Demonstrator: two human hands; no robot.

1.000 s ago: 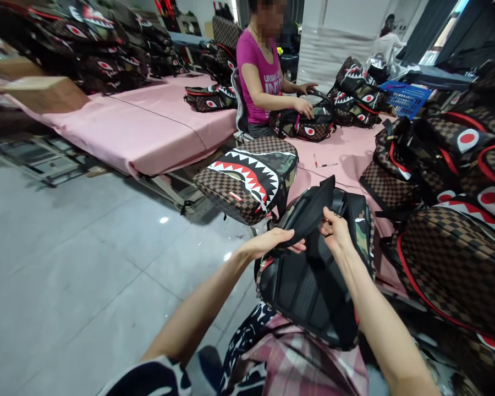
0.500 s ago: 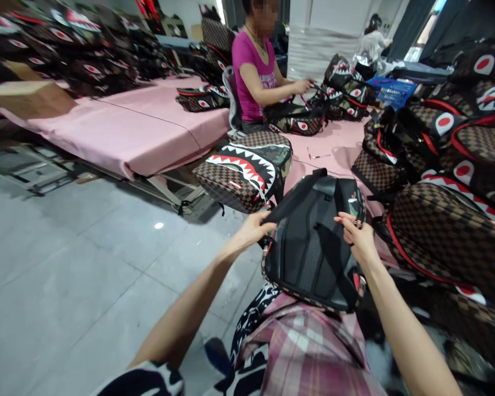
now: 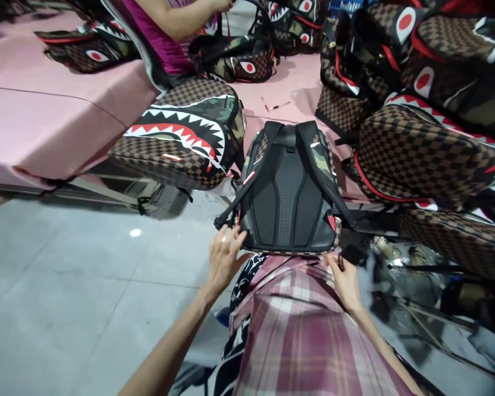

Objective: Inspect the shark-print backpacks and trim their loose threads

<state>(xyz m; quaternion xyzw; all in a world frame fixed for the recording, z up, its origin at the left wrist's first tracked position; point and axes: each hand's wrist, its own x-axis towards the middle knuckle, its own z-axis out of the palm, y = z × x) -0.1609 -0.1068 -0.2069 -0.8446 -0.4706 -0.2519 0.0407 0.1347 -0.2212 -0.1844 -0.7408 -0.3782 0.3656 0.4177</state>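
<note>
A backpack (image 3: pixel 289 192) lies at the table's edge against my lap, its black padded back up and both shoulder straps spread over it. The bottom edge is towards me. My left hand (image 3: pixel 224 254) is at its lower left corner with fingers apart, close to the end of the left strap. At the lower right corner, my right hand (image 3: pixel 345 281) has its fingers closed beside the bottom edge. A small dark object shows at those fingers, too small to name. A plaid apron (image 3: pixel 297 330) covers my lap.
Left of it rests another backpack (image 3: pixel 181 137) with a shark-mouth print. Checkered backpacks (image 3: pixel 421 154) are piled on the right. A pen (image 3: pixel 280 105) lies on the pink table cover (image 3: pixel 297 93). Beyond, a co-worker's arm (image 3: pixel 181 19) reaches over a camouflage bag (image 3: pixel 239 63).
My hands have left the shoulder straps and moved down to the backpack's lower corners. The straps now lie spread out over the back panel. My view has tilted downward.
</note>
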